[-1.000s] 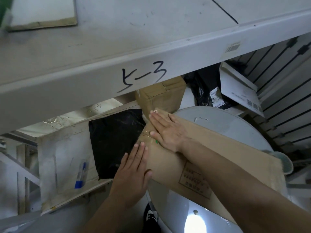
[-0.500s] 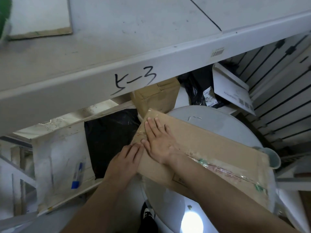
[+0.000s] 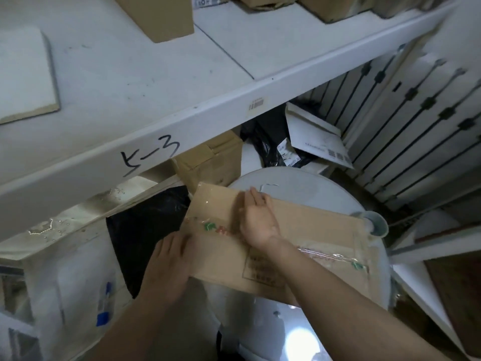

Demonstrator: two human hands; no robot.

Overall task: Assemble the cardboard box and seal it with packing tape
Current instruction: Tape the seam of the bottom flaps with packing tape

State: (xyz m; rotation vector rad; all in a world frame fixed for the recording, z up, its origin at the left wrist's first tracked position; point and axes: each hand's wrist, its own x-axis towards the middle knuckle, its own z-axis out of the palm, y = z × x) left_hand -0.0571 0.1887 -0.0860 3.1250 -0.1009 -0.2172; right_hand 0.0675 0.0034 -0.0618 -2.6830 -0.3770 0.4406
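A long brown cardboard box (image 3: 307, 225) lies on a round white table (image 3: 299, 183). Clear packing tape (image 3: 328, 256) with green and red print runs along its top seam. My right hand (image 3: 257, 217) lies flat on the box top near the middle, fingers together and pointing away from me. My left hand (image 3: 169, 259) grips the near left corner of the box, with the fingers curled over its end. The tape roll is out of sight.
A white shelf (image 3: 182, 118) marked with handwriting juts out just above the box. A smaller brown box (image 3: 210, 162), black bags (image 3: 145, 230) and a white mailer (image 3: 315, 142) sit behind. A pale cup (image 3: 373, 222) stands at the table's right edge.
My right hand has slid right along the box top, away from the left end. My left hand has closed around the near left corner. The camera has tilted up.
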